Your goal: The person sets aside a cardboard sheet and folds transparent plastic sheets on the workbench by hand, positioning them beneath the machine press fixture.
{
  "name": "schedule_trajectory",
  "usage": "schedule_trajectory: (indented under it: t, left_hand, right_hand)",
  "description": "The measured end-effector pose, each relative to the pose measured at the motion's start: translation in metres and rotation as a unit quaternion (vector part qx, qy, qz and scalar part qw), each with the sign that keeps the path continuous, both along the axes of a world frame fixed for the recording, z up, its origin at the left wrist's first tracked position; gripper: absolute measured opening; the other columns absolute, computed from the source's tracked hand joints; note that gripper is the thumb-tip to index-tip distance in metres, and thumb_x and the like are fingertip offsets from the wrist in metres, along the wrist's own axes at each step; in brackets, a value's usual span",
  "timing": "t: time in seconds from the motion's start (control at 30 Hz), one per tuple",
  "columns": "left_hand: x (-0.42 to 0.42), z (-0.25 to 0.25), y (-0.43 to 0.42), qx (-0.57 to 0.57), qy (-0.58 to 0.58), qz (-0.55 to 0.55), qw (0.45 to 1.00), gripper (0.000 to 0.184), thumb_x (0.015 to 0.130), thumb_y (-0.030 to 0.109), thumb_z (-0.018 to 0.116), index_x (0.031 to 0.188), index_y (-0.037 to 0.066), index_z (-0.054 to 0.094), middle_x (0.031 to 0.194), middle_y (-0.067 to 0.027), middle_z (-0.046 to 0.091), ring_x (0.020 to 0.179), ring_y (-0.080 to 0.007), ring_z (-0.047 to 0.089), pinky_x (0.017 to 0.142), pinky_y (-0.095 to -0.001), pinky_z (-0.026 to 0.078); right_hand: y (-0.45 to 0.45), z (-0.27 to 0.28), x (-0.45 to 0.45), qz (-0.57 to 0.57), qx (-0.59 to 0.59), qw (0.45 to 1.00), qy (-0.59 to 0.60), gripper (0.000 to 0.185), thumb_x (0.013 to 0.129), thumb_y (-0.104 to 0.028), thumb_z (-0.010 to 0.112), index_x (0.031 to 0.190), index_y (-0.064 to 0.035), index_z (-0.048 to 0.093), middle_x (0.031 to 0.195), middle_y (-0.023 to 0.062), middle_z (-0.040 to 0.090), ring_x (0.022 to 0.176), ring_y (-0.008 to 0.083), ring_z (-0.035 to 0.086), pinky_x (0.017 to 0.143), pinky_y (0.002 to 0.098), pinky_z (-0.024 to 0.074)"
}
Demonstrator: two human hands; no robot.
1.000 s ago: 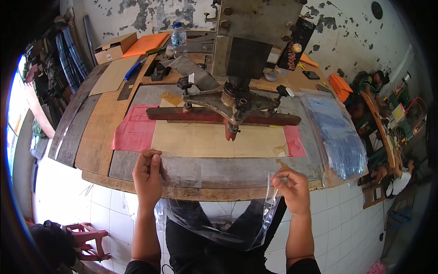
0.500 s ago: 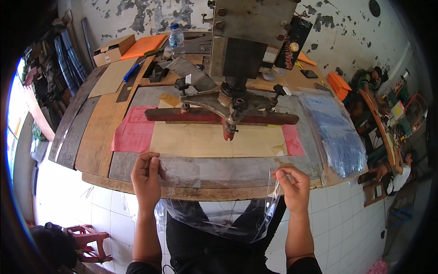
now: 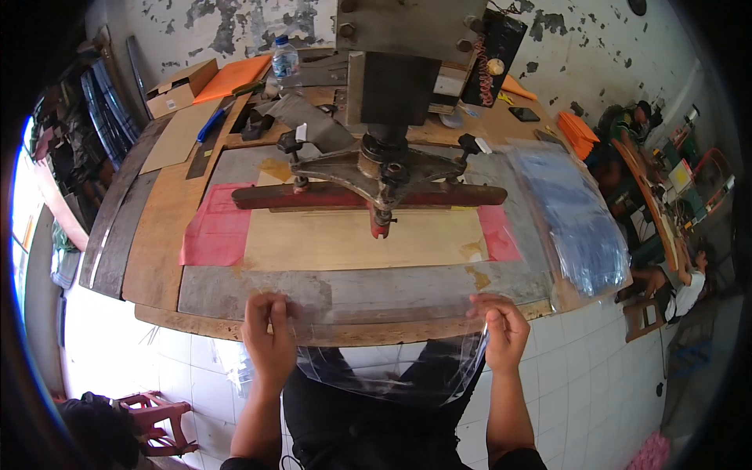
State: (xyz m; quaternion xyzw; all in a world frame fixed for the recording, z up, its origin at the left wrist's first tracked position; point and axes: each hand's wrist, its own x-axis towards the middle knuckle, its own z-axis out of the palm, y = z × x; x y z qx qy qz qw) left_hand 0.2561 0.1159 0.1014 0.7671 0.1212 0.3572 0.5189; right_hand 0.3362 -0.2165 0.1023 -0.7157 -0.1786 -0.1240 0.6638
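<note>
Head view: the surface [image 3: 153, 251] is spreading out beyond the fingers of both hands, its near edge running just behind them. The press [image 3: 395, 86] is standing farther off, between and beyond the fingers, its red bar [image 3: 446, 194] reaching across. A stack of clear plastic [image 3: 576, 223] is lying beyond the right fingers, out to their right. A tan board [image 3: 352, 244] is lying under the bar, beyond both sets of fingers, with pink pieces [image 3: 215, 227] showing at its two ends. The clear film [image 3: 392, 377] is hanging between the fingers, sagging below them in front of the dark clothing. The left hand [image 3: 268, 337] is pinching its left upper corner between thumb and fingers; the right hand [image 3: 505, 335] is pinching the right one likewise. Far beyond the left fingers, a box [image 3: 180, 90] is sitting beside orange material [image 3: 233, 80], and a bottle [image 3: 285, 61] is standing to the right of them. Far beyond the right fingers, a dark phone [image 3: 523, 114] is lying flat.
</note>
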Motion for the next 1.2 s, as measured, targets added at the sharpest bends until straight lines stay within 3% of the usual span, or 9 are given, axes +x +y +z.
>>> schedule_trajectory:
  t: [0.1,0.17,0.23,0.4,0.53,0.6,0.73,1.03,1.2]
  left_hand:
    - [-0.02,-0.036,-0.02,0.144,-0.011,0.063,0.987,0.009,0.102,-0.002,0.05,0.106,0.002,0.057,0.087,-0.0151,0.071,0.075,-0.0212,0.068,0.069,-0.0329,0.053]
    - [-0.025,-0.06,-0.029,0.153,-0.051,0.041,0.986,0.009,0.105,0.002,0.046,0.103,0.002,0.055,0.086,-0.0133,0.07,0.079,-0.0215,0.069,0.075,-0.0346,0.053]
    - [-0.024,-0.067,-0.032,0.161,-0.091,0.019,0.983,0.013,0.108,0.006,0.042,0.1,0.003,0.052,0.086,-0.0114,0.069,0.083,-0.0218,0.07,0.081,-0.0363,0.053]
    - [-0.029,-0.077,-0.027,0.279,-0.084,0.02,0.956,0.005,0.107,0.013,0.04,0.111,0.01,0.041,0.085,-0.0087,0.073,0.09,-0.031,0.074,0.095,-0.0483,0.045]
    - [-0.016,-0.096,-0.025,0.297,-0.136,0.046,0.944,0.007,0.106,0.012,0.042,0.112,0.013,0.039,0.085,-0.009,0.073,0.092,-0.0317,0.074,0.094,-0.0464,0.045]
    - [-0.01,-0.096,-0.025,0.315,-0.163,0.072,0.932,0.008,0.105,0.01,0.042,0.111,0.015,0.038,0.084,-0.008,0.072,0.09,-0.0304,0.074,0.092,-0.0458,0.044]
    - [-0.004,-0.093,-0.03,0.322,-0.176,0.091,0.926,0.01,0.105,0.007,0.04,0.112,0.015,0.038,0.081,-0.007,0.07,0.087,-0.0293,0.073,0.09,-0.0442,0.045]
    - [0.002,-0.094,-0.029,0.334,-0.182,0.133,0.915,0.012,0.106,0.004,0.038,0.108,0.016,0.038,0.082,-0.002,0.071,0.092,-0.0251,0.075,0.087,-0.0397,0.041]
    - [-0.012,-0.064,-0.015,0.303,-0.198,0.04,0.932,0.012,0.108,0.005,0.039,0.118,0.009,0.044,0.088,-0.0121,0.068,0.07,-0.0252,0.057,0.075,-0.0399,0.047]
  right_hand:
    - [-0.018,-0.029,-0.004,-0.038,-0.046,0.995,-0.08,0.019,0.104,-0.016,0.059,0.097,-0.0009,0.069,0.093,0.012,0.076,0.093,0.0238,0.069,0.088,0.0352,0.0459]
    - [-0.028,-0.04,-0.005,-0.059,-0.083,0.991,-0.09,0.013,0.101,-0.012,0.061,0.094,-0.0035,0.068,0.093,0.0095,0.077,0.094,0.0243,0.073,0.09,0.0351,0.0438]
    - [-0.03,-0.039,-0.006,-0.091,-0.227,0.952,-0.183,0.008,0.098,-0.008,0.062,0.092,-0.0065,0.067,0.092,0.0061,0.078,0.094,0.023,0.075,0.091,0.0348,0.0419]
    - [-0.027,-0.072,0.002,-0.151,-0.24,0.905,-0.316,0.008,0.098,-0.006,0.056,0.099,-0.0134,0.053,0.095,0.0011,0.078,0.097,0.0193,0.075,0.095,0.0376,0.0395]
    - [-0.026,-0.087,0.014,-0.183,-0.267,0.869,-0.374,0.014,0.109,-0.025,0.047,0.103,-0.013,0.052,0.095,0.0037,0.076,0.093,0.0204,0.075,0.093,0.0374,0.0396]
    - [-0.023,-0.089,0.019,-0.209,-0.259,0.852,-0.404,0.004,0.105,-0.018,0.055,0.104,-0.015,0.052,0.099,-0.0004,0.077,0.094,0.0167,0.075,0.093,0.0348,0.0398]
    - [-0.021,-0.088,0.022,-0.221,-0.249,0.849,-0.41,0.008,0.106,-0.022,0.055,0.104,-0.0152,0.052,0.098,-0.001,0.077,0.093,0.016,0.075,0.089,0.0329,0.0398]
    - [-0.023,-0.066,0.021,-0.195,-0.251,0.862,-0.395,0.011,0.089,-0.005,0.067,0.098,-0.0112,0.063,0.097,0.0009,0.078,0.088,0.0141,0.075,0.077,0.0318,0.0416]
    - [-0.033,-0.023,0.009,-0.151,-0.256,0.898,-0.325,0.012,0.089,-0.003,0.068,0.098,-0.0098,0.065,0.083,-0.0002,0.073,0.074,0.0177,0.071,0.072,0.0335,0.0443]
